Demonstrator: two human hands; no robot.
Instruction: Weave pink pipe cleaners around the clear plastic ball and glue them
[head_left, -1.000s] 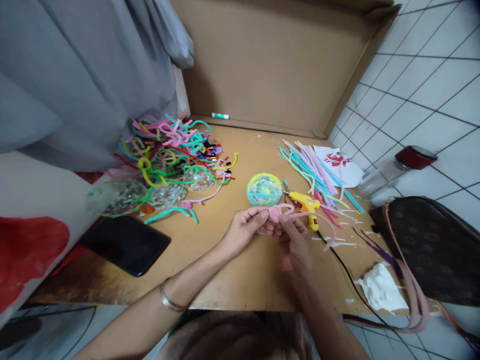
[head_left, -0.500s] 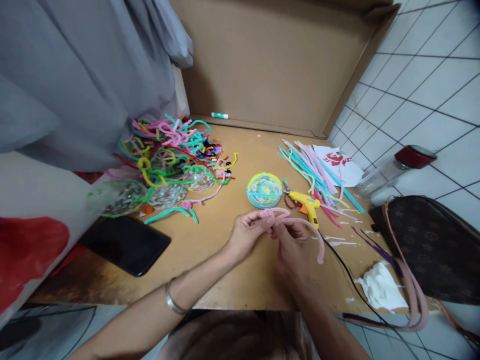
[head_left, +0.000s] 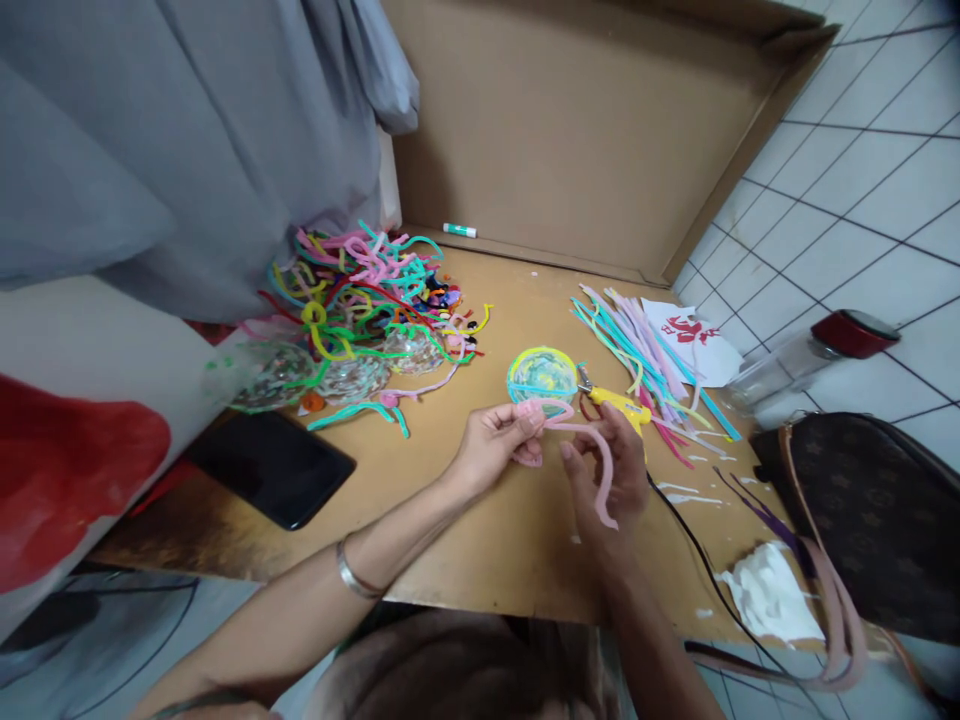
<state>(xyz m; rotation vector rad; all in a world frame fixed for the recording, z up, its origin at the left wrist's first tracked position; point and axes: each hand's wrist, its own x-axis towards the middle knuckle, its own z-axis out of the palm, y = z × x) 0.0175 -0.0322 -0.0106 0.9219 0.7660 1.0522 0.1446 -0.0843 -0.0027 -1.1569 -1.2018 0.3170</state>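
Note:
My left hand (head_left: 499,440) pinches a pink pipe cleaner (head_left: 606,470), bent into loops at the fingers with a long tail curving down to the right. My right hand (head_left: 615,480) is beside that tail, thumb and fingers spread apart; whether it touches the tail is hard to tell. Just beyond the hands lies a round disc (head_left: 541,374) with a yellow and blue rim and a blue strip across it. A yellow glue gun (head_left: 626,409) rests behind my right hand, partly covered by its fingers.
Tangled coloured pipe cleaners (head_left: 367,270) and clear round pieces (head_left: 349,380) lie at left, near a black phone (head_left: 274,468). At right are straight pipe cleaners (head_left: 645,345), a bottle (head_left: 787,365), a brown bag (head_left: 862,520) and crumpled tissue (head_left: 776,590). A cardboard panel (head_left: 570,140) stands behind.
My right hand has let go of the pink pipe cleaner, moved slightly right and opened its fingers. The pipe cleaner's tail now hangs more steeply. My left hand keeps its pinch.

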